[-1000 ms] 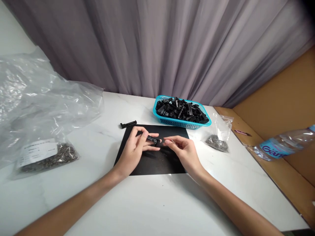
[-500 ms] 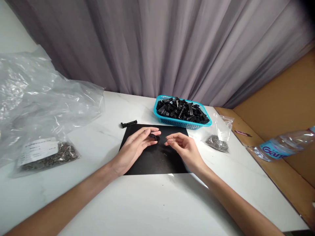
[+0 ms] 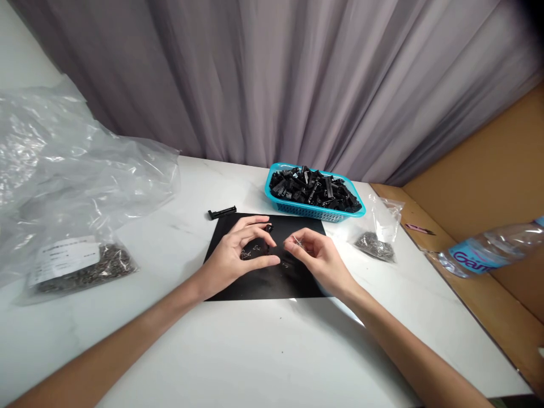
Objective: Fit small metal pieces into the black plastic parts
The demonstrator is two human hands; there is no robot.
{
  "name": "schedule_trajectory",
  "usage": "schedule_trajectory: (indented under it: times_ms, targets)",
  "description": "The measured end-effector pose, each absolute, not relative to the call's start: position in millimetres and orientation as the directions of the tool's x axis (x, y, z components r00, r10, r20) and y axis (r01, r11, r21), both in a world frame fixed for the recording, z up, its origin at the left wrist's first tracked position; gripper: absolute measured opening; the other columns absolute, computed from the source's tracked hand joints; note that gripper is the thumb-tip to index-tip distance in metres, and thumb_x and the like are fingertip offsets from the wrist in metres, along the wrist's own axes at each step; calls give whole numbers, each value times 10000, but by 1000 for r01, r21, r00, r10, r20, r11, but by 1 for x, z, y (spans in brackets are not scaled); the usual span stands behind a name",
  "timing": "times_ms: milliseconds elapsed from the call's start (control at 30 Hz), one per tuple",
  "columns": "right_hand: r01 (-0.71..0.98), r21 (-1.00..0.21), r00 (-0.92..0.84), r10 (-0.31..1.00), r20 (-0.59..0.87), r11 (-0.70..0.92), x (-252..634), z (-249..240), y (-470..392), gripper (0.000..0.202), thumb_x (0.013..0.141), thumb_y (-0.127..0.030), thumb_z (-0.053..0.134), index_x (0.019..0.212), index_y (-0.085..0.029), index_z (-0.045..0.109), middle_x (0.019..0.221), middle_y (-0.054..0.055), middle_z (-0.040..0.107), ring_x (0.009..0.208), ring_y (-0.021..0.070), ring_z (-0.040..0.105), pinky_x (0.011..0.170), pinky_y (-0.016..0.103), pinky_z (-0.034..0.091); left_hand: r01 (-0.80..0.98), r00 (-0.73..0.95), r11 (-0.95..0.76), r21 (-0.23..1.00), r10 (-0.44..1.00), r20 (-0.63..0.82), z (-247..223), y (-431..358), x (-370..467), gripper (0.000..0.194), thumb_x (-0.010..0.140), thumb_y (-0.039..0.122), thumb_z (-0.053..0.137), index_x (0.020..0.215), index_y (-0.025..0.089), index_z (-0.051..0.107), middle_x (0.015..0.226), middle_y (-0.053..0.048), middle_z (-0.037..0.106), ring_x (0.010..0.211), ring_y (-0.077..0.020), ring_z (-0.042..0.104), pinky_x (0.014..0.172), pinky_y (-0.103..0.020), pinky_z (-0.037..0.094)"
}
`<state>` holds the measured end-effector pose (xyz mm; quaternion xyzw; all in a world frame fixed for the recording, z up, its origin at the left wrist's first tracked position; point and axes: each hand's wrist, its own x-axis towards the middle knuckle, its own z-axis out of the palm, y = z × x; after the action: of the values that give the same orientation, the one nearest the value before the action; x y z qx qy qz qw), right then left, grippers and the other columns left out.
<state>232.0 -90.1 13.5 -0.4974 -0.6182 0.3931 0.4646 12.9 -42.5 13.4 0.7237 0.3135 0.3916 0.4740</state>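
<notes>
A white marbled worktop (image 3: 272,368) fills the foreground, marked by a couple of dark specks (image 3: 280,318). Further in lies a black mat (image 3: 263,289), with both hands above it, well apart from the edge nearest the viewer. The right hand (image 3: 321,252) pinches a few thin metal pins (image 3: 300,244) between thumb and fingers. The left hand (image 3: 229,258) is curved, its thumb standing apart from the forefinger; it holds a black part (image 3: 269,228) among its fingers, mostly hidden by them. Through the gap, small metal pieces (image 3: 254,249) show scattered on the mat. Off to the left sits a clear bag (image 3: 117,263) of dark metal pieces with a white label; on the right, near the mat, is a smaller clear bag (image 3: 374,246) of similar pieces, and beyond it a bottle (image 3: 476,255) with a blue label. A loose black part (image 3: 222,212) lies by the mat's far left corner. Behind stands a blue basket (image 3: 317,208) heaped with black parts (image 3: 314,190), before a grey-purple curtain (image 3: 255,73).
</notes>
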Motion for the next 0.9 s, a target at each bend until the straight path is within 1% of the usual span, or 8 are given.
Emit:
schedule_trajectory:
  times_ms: [67, 233, 300, 400, 467, 533, 667, 900]
  targets:
    - [216, -960, -86, 983, 162, 178, 231, 13, -91, 356, 905, -542, 683, 894, -188, 658, 850, 26, 697, 671, 136, 576, 606, 269, 422, 104, 509, -377, 920, 815, 276, 12, -43, 13, 241, 784, 369, 844, 935, 254, 695, 1489, -66, 486, 1427, -277, 486, 1250, -480, 360]
    - [101, -986, -131, 984, 116, 130, 229, 17, -92, 365, 870, -539, 729, 891, -188, 634, 861, 59, 751, 745, 169, 655, 644, 275, 444, 96, 534, -446, 890, 777, 332, 9, -44, 14, 327, 812, 345, 827, 940, 236, 547, 1347, -71, 607, 1405, -254, 527, 1205, -452, 439]
    - [114, -986, -134, 985, 107, 123, 228, 19, -93, 365, 859, -539, 740, 885, -187, 648, 835, 41, 728, 689, 147, 614, 603, 262, 410, 108, 527, -509, 854, 758, 385, 8, -44, 14, 382, 806, 330, 835, 1040, 248, 544, 1342, -66, 619, 1372, -247, 560, 1196, -461, 454]
    - [166, -975, -134, 983, 126, 148, 226, 19, -95, 315, 853, -493, 765, 867, -185, 700, 784, 1, 650, 585, 97, 458, 544, 257, 324, 143, 525, -604, 784, 718, 457, 7, -43, 15, 609, 806, 297, 834, 1310, 292, 492, 1391, -64, 605, 1354, -232, 574, 1204, -470, 447]
    - [161, -973, -144, 979, 142, 165, 224, 16, -97, 266, 864, -453, 768, 859, -191, 726, 804, 0, 642, 599, 97, 431, 556, 267, 317, 170, 540, -641, 748, 696, 474, 7, -43, 14, 716, 809, 292, 829, 1414, 308, 446, 1412, -63, 604, 1346, -229, 579, 1200, -462, 454]
    - [117, -979, -148, 977, 151, 169, 221, 11, -97, 232, 863, -427, 779, 854, -199, 741, 861, 12, 667, 658, 114, 486, 600, 278, 353, 195, 550, -667, 720, 682, 483, 8, -43, 14, 721, 808, 302, 830, 1428, 304, 462, 1406, -57, 615, 1325, -231, 594, 1182, -448, 474]
    - [49, -988, -141, 980, 139, 147, 216, 5, -98, 203, 838, -406, 811, 842, -209, 764, 878, 24, 684, 746, 148, 562, 670, 299, 406, 255, 558, -707, 660, 665, 497, 8, -43, 13, 625, 818, 309, 816, 1378, 283, 542, 1376, -44, 635, 1254, -227, 630, 1126, -412, 519]
    - [86, -985, -165, 977, 136, 151, 216, 7, -100, 212, 829, -418, 822, 841, -211, 778, 884, 30, 704, 713, 138, 524, 620, 293, 364, 283, 557, -745, 605, 641, 528, 7, -44, 12, 587, 841, 239, 772, 1380, 261, 542, 1358, -51, 644, 1213, -214, 641, 1091, -382, 534]
